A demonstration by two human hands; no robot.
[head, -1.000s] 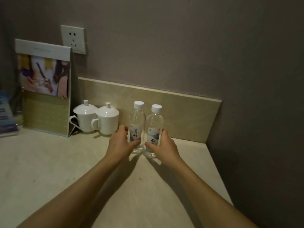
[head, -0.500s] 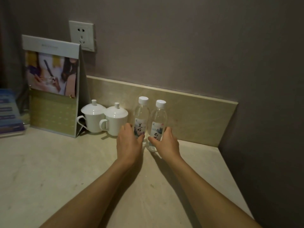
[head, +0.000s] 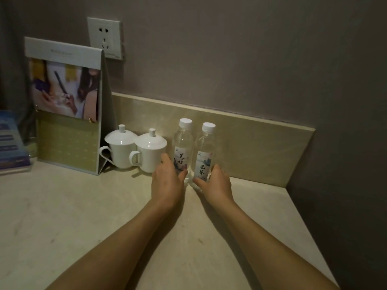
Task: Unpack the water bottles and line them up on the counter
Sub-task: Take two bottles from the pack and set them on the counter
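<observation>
Head view
Landmark: the backsplash, a low beige strip along the wall at the back of the counter.
Left bottle: upright on the counter just in front of the backsplash, white cap on, label facing the camera.
Right bottle: upright, just beside the left bottle on its right, equally close to the backsplash; whether the two touch cannot be told.
Left hand: reaches forward toward the backsplash, back of the hand up, thumb and fingers curled round the lower part of the left bottle.
Right hand: mirrors it, wrapped round the base of the right bottle, thumb on the label side.
Forearms: both bare, stretched out over the counter, converging toward the bottles.
Lidded cups: two white ones, left of the bottles, in front of the backsplash.
Standing card: tent-shaped, at the backsplash's left end.
Wall socket: above the backsplash.
</observation>
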